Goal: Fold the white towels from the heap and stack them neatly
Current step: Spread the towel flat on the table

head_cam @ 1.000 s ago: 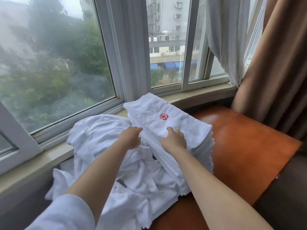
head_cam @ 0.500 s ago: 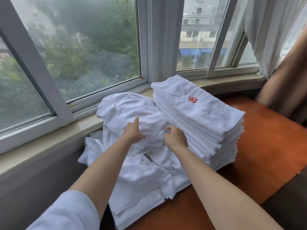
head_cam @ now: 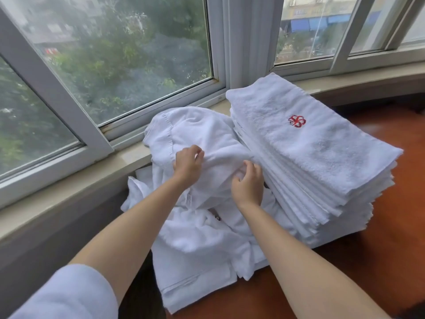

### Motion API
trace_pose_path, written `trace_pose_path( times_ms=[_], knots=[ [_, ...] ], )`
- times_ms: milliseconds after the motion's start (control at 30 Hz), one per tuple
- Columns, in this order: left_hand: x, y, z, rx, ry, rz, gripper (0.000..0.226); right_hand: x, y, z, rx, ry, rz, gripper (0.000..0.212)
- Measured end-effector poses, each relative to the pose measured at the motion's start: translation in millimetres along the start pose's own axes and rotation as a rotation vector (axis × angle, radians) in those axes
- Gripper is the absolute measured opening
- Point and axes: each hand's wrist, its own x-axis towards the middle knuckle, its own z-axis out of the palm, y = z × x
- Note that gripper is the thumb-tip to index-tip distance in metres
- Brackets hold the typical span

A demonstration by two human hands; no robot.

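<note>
Bay window (head_cam: 138,54) behind, pale sill (head_cam: 69,180) below it, reddish wooden tabletop (head_cam: 391,261) in front. Landmark: folded stack (head_cam: 310,162) of white towels, red emblem (head_cam: 297,121) on top towel, standing on tabletop with far corner against sill.

Heap (head_cam: 202,226) of unfolded white towels lying directly left of stack, touching its side, spilling toward sill and over near table edge.

Change noted: half a second ago, both hands already left of stack; a second ago, right hand resting on stack's near edge. Now off stack entirely. Judged: last towel placed, next pick-up begun.

Left hand (head_cam: 187,168) on top of heap, left of stack, fingers curled, pinching a raised ridge of cloth. Right hand (head_cam: 248,185) just beside stack's near-left side, fingers bent round a fold of same towel (head_cam: 207,139); thumb hidden.

Towel gripped, not yet lifted clear or spread. Folding of this piece not started; heap still sizeable.
</note>
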Motion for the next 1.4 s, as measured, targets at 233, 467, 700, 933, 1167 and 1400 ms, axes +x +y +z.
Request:
trace_pose_path(
  times_ms=[233, 467, 700, 933, 1167, 1400],
  knots=[
    [-34.6, 15.2, -38.7, -0.06, -0.014, 0.132, 0.014, -0.8, -28.2, -10.7, -0.406, -0.406, -0.053, 0.085],
    [-79.2, -34.3, -46.1, -0.012, -0.224, -0.012, 0.037, -26.2, -11.1, 12.3, -0.709, -0.497, -0.111, 0.044],
    [-78.5, -51.2, -42.5, -0.025, -0.171, 0.026, 0.082, -29.7, -55.2, 2.1, -0.13, -0.149, -0.095, 0.011],
    [-64.0, -23.2, -56.9, -0.085, -0.013, 0.077, 0.103, -87.3, -156.4, -67.1, 0.523, -0.049, -0.363, 0.018],
    [-85.4, 5.8, -87.7, -0.304, -0.029, 0.072, 0.048, -126.4, -193.1, -85.1, 0.74, -0.017, -0.53, 0.016],
    [-127.4, 20.7, -136.9, -0.956, -0.301, 0.024, 0.021, -59.3, -91.2, -69.7, -0.159, -0.315, -0.073, 0.058]
  ],
)
